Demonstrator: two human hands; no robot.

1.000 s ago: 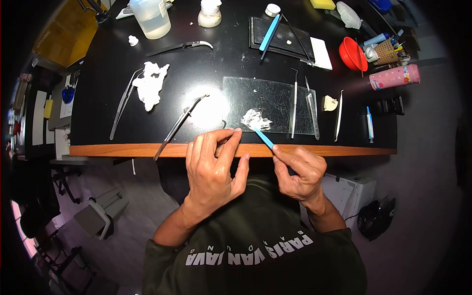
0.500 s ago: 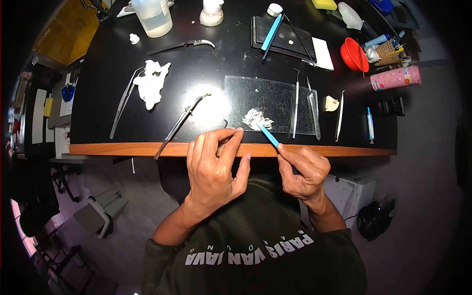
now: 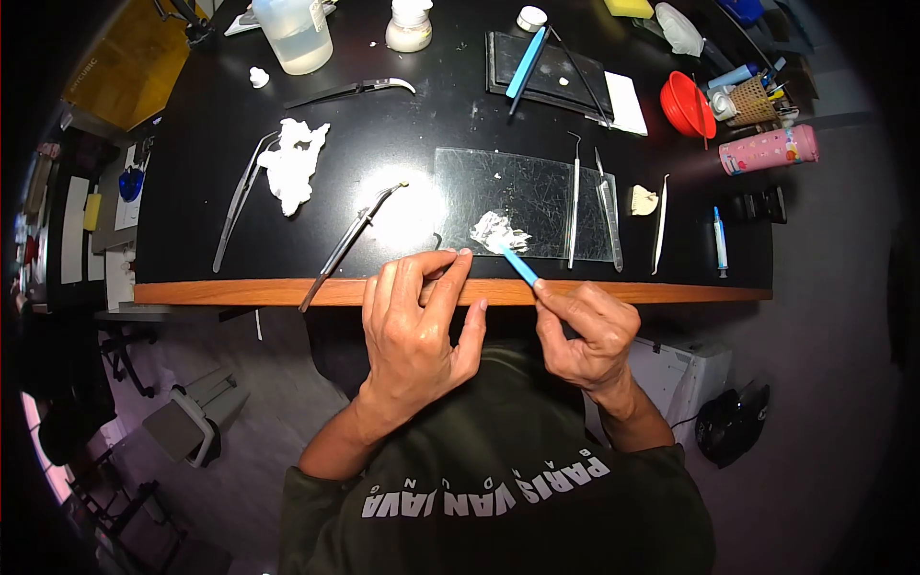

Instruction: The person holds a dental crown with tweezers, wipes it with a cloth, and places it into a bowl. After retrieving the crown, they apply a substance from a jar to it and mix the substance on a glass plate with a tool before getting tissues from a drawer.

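A clear glass slab lies by the table's wooden front edge with a heap of white paste on its near half. My right hand pinches a flat blue stick, like a spatula, whose far end meets the near side of the paste. Fingertips of my left hand rest at the slab's near edge, left of the paste; its thumb stands apart and nothing shows in its grasp. A thin metal probe and a pointed metal tool lie across the slab's right side.
Left of the slab are locking tweezers, curved tweezers and crumpled white tissue. A black tray sits behind, near a red bowl and pink bottle. A blue syringe lies rightward.
The blue spatula's tip has drawn slightly toward the near edge of the slab. My left hand stays in place, and the whole view has shifted a little.
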